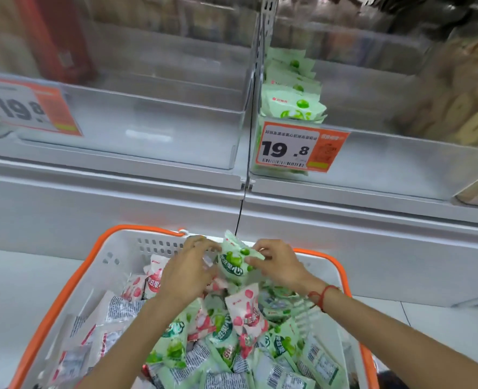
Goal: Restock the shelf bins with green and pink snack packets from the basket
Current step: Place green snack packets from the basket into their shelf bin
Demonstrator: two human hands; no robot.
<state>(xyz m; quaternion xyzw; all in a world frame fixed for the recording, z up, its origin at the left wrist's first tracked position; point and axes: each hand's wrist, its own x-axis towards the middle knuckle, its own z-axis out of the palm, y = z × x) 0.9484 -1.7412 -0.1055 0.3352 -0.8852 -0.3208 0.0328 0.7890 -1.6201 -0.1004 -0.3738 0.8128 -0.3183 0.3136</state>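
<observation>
Progress: judged early; basket (72, 279) at 6 o'clock is heaped with packets, too many for a count.
Done: one row of green packets (292, 103) is stocked in the bin (386, 158) at 1 o'clock.
Left: bin (136, 127) at 11 o'clock is seen bare.
Left hand (188, 269): curled into the pile; contents cannot be told.
Right hand (277, 262): green packet (233, 262) is pinched, lifted over the basket's far rim.
Price tags: two.
</observation>
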